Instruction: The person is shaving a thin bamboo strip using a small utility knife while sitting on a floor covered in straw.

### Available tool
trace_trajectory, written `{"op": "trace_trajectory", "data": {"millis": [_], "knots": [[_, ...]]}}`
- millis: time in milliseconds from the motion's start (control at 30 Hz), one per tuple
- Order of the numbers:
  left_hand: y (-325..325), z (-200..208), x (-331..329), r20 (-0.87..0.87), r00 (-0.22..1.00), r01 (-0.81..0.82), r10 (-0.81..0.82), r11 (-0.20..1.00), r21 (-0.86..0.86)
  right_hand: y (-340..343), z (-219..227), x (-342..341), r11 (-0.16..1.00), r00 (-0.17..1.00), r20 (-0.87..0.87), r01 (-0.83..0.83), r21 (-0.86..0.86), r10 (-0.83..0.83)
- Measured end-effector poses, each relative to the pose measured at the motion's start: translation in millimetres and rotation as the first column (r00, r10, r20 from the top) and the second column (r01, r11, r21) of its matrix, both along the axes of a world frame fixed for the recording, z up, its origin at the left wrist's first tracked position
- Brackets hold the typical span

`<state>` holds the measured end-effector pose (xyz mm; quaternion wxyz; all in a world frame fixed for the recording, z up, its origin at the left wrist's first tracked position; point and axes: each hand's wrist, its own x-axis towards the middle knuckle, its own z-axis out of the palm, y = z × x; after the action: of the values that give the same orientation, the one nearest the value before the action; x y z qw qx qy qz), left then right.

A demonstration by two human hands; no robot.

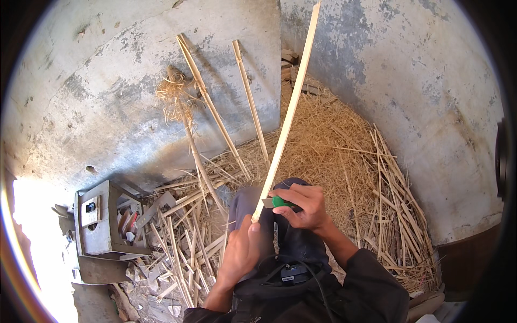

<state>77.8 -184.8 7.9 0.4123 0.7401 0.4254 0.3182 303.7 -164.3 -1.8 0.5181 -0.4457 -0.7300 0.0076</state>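
Observation:
A long pale split-bamboo strip (pixel 288 121) slants up from my lap toward the top of the view. Its lower end is pinched in my left hand (pixel 243 248), between thumb and fingers. In my right hand (pixel 308 207) is a knife (pixel 277 202) with a green part near its short, flat grey blade. That blade lies at the strip's edge, a little above my left thumb. Whether it cuts into the bamboo cannot be told. Most of the knife's handle is hidden by my fingers. Both hands are closed, over my dark-trousered knees.
Bamboo poles (pixel 215 110) lean on the worn wall (pixel 124 91). One pole carries a bundle of shavings (pixel 173 97). A heap of shavings (pixel 328 140) covers the floor ahead, with bamboo sticks (pixel 396 215) at right. A wooden box (pixel 102 245) stands at left. A cable (pixel 318 280) crosses my lap.

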Motion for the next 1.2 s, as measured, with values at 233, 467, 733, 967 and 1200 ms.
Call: {"op": "trace_trajectory", "data": {"millis": [233,467,733,967,1200], "knots": [[-4,5,2,-0.086,0.995,-0.040,0.043,0.999,0.032,-3,4,3,0.997,0.994,0.074,0.074,0.037,-0.077],[-2,-2,1,-0.119,0.990,-0.063,0.071,0.996,0.070,-2,6,3,0.993,0.989,0.100,0.109,0.044,-0.113],[-29,-30,-17,-0.211,0.977,0.020,0.017,0.984,0.176,47,-8,82,0.846,0.831,-0.179,0.495,-0.197,-0.527],[-8,-23,-24,-0.049,0.990,-0.135,0.135,0.991,0.000,27,-11,79,0.930,0.908,-0.214,0.328,-0.166,-0.359],[1,2,-2,0.073,0.983,-0.161,0.165,0.985,-0.063,5,-20,15,0.993,0.994,-0.080,-0.075,-0.094,0.068]]}}
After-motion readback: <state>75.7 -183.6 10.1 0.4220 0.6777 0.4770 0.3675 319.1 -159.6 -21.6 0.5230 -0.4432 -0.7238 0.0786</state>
